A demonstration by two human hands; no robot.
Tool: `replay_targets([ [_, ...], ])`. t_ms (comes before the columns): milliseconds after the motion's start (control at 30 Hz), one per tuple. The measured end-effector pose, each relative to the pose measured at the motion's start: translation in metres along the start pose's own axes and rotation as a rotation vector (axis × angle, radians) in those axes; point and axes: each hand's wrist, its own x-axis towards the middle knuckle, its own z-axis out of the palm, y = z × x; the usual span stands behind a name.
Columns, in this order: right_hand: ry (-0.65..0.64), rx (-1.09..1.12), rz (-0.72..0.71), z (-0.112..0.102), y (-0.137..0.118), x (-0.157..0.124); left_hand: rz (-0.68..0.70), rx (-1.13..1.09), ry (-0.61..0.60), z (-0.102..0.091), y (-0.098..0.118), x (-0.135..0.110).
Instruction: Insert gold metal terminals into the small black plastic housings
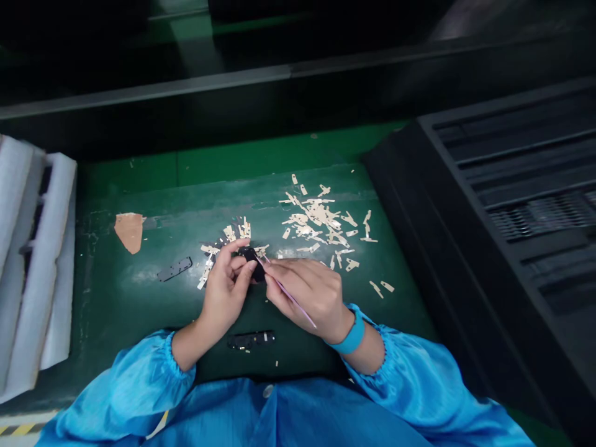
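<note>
Pinched between the thumb and fingers of my left hand (224, 287) is a small black part (254, 266), held just above the green mat. My right hand (311, 292) is closed on a thin pink tool (294, 302), likely tweezers, whose tip meets the upper edge of the black part. The exact tip contact is too small to make out. Behind my left hand lies a pile of small pale and dark pieces (229, 233). A larger heap of pale flat pieces (321, 214) spreads beyond my right hand.
One black strip (251, 339) lies near my body, another dark strip (175, 269) to the left. A brown scrap (129, 233) sits farther left on the green mat (153, 310). White foam trays (37, 261) stand at the left edge; a large black slotted tray (488, 217) fills the right.
</note>
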Motion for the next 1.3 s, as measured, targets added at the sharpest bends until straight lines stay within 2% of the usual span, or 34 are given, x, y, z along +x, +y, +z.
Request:
replay_targets([
  [100,0.066,0.103,0.058,-0.008,-0.004,0.003,0.153,0.223,0.053,-0.003,0.002,-0.004],
  [167,0.095,0.119,0.073,-0.016,-0.008,0.004,0.308,0.387,0.096,-0.005,0.003,-0.005],
  [233,0.088,0.083,0.043,-0.024,-0.014,0.004,0.446,0.521,0.136,-0.009,0.003,-0.003],
  [267,0.079,0.072,0.017,-0.028,-0.018,0.003,0.47,0.555,0.157,-0.012,0.004,-0.001],
  [300,0.067,0.074,-0.007,-0.032,-0.022,0.002,0.454,0.549,0.178,-0.016,0.006,0.002],
  [367,0.031,0.096,-0.023,-0.038,-0.028,-0.002,0.324,0.41,0.212,-0.023,0.01,0.008],
  [500,-0.151,-0.028,0.043,-0.039,-0.025,-0.003,0.009,-0.099,0.211,-0.035,0.022,0.016],
  [600,-0.289,-0.225,0.028,-0.026,-0.002,0.017,-0.178,-0.342,0.165,-0.035,0.03,0.016],
  [667,-0.336,-0.377,0.003,-0.013,0.021,0.04,-0.266,-0.427,0.071,-0.032,0.035,0.014],
  [733,-0.405,-0.49,-0.064,0.0,0.045,0.064,-0.289,-0.47,-0.012,-0.027,0.037,0.011],
  [833,-0.521,-0.49,-0.153,0.012,0.069,0.085,-0.252,-0.435,-0.049,-0.021,0.036,0.007],
  [867,-0.516,-0.46,-0.16,0.014,0.071,0.086,-0.24,-0.4,-0.058,-0.019,0.034,0.006],
  [933,-0.408,-0.359,-0.096,0.013,0.065,0.079,-0.228,-0.333,-0.085,-0.017,0.029,0.005],
  [1033,-0.099,-0.022,0.209,0.009,0.04,0.055,-0.186,-0.262,-0.106,-0.012,0.019,0.004],
  [1067,-0.06,0.14,0.322,0.008,0.03,0.046,-0.169,-0.228,-0.118,-0.011,0.016,0.003],
  [1167,-0.102,0.505,0.508,0.014,0.009,0.028,-0.114,-0.114,-0.136,-0.007,0.008,0.002],
  [1300,-0.174,0.723,0.646,0.03,0.004,0.017,-0.051,-0.001,-0.077,-0.005,0.001,0.0],
])
